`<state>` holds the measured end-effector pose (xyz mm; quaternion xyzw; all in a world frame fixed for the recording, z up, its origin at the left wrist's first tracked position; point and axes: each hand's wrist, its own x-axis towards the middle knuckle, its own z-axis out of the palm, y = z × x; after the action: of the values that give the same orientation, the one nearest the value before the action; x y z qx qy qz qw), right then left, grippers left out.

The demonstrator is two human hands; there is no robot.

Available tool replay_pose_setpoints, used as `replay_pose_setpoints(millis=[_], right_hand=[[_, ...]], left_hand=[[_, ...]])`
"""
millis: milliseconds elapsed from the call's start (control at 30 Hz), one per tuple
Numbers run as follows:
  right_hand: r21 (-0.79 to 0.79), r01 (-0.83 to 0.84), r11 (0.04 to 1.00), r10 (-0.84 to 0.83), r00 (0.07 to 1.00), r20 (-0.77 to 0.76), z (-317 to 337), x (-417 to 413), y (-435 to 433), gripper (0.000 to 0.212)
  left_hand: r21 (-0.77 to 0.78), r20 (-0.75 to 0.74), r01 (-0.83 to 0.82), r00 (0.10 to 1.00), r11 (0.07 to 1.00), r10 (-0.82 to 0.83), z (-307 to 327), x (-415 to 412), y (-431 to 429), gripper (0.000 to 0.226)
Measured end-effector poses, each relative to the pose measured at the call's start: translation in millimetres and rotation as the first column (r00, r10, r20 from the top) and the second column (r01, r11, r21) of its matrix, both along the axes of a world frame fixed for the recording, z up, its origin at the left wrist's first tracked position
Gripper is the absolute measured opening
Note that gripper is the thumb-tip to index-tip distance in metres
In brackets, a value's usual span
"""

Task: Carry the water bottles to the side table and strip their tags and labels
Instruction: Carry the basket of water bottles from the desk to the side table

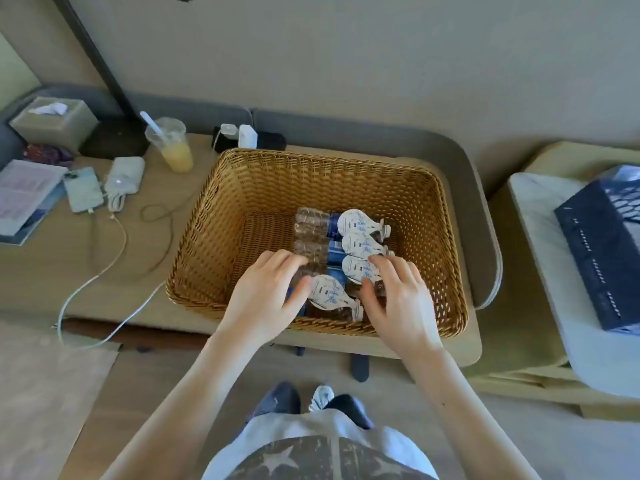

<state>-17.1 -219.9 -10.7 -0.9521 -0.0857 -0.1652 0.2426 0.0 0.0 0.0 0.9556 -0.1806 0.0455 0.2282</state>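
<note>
Head view: left hand (pixel 266 296) and right hand (pixel 398 299) curl fingers (pixel 287 259) round water bottles (pixel 311 233) bunched in the basket (pixel 311 161), apparently to lift them together.

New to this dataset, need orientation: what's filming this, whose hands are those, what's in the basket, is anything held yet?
No machine here: a person works with bare hands, and one camera worn on the head looks down at them, so the arms enter from below. A wicker basket stands on a low table. Four water bottles lie in it, each with a white paper tag at the neck. The left hand and right hand both rest on the bottles nearest the person; whether either has a grip I cannot tell. Left of the basket: a cup of yellow drink, a phone, a tissue box. A dark blue box lies at right.
</note>
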Motion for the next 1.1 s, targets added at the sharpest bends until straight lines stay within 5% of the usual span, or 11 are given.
replay_pose_setpoints(millis=[233,667,867,1100], right_hand=[[-0.006,0.009,1.000,-0.009,0.999,-0.041,-18.7,21.6,0.5,0.032],[-0.062,0.104,0.993,-0.105,0.994,-0.022,-16.6,30.2,-0.9,0.034],[-0.088,0.203,0.975,-0.206,0.978,-0.027,-10.8,47.6,-21.8,0.036],[-0.310,0.252,0.917,-0.299,0.948,-0.111,-8.4,70.8,-63.7,0.046]], left_hand=[[0.020,-0.043,0.005,0.999,1.000,-0.004,-12.6,18.2,4.4,0.029],[0.039,-0.037,0.063,0.997,0.997,-0.062,-8.5,43.3,26.3,0.050],[0.066,0.037,0.003,0.999,0.998,-0.005,-2.7,68.8,49.1,0.038],[0.149,0.065,-0.152,0.988,0.977,0.144,-1.3,99.7,89.4,0.048]])
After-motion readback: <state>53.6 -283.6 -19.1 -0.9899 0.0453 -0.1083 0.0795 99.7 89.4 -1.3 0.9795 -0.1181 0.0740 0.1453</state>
